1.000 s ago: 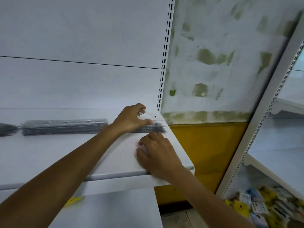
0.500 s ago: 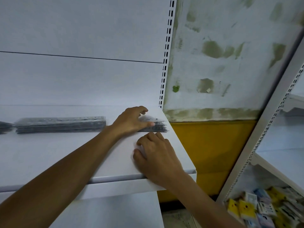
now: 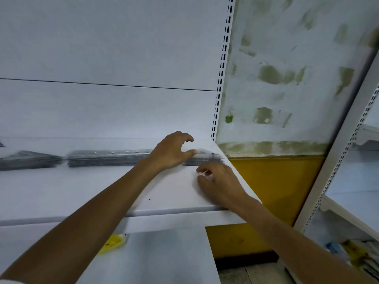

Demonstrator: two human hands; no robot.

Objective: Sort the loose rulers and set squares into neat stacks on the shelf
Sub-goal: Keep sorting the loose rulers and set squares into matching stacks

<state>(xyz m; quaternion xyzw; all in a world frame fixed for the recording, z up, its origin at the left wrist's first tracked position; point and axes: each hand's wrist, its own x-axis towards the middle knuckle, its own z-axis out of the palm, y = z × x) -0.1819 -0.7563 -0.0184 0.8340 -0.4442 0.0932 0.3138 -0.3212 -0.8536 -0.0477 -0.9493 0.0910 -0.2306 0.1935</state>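
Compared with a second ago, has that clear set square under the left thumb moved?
Yes. The clear set square has dropped: it stood tilted near the foot of the slotted upright, and now lies nearly flat on the right-end stack.

The one head-worn camera looked forward and slightly down, close over the white metal shelf point(image 3: 82, 191), facing its pale grey back panel point(image 3: 102, 48), the shelf's right end mid-frame

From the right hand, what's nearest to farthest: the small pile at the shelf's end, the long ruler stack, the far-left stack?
1. Small pile, right end, just beyond the right hand.
2. Long ruler stack, middle.
3. Far-left stack, left edge.
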